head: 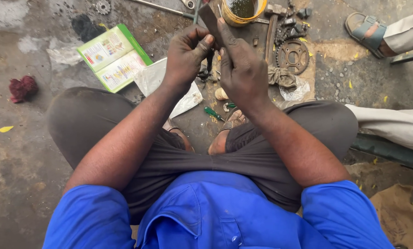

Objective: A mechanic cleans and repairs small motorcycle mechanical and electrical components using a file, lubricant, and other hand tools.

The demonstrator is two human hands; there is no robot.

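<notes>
I sit with my knees apart over a grimy concrete floor. My left hand point(186, 54) and my right hand point(240, 69) are raised together in front of me. Both grip a flat dark strip point(208, 18) that sticks up and away between them. My left thumb presses against its lower part, and my right fingers lie along its side. Something small and dark point(209, 62) hangs below my hands; what it is I cannot tell.
A yellow tub of dark liquid point(242, 10), a hammer point(273, 27), a sprocket point(293, 56), a chain and a rag lie ahead. A green-edged booklet point(113, 57) and a plastic bag point(156, 78) lie left. A green-handled screwdriver point(213, 113) lies by my feet. Another person's sandalled foot point(365, 30) is at right.
</notes>
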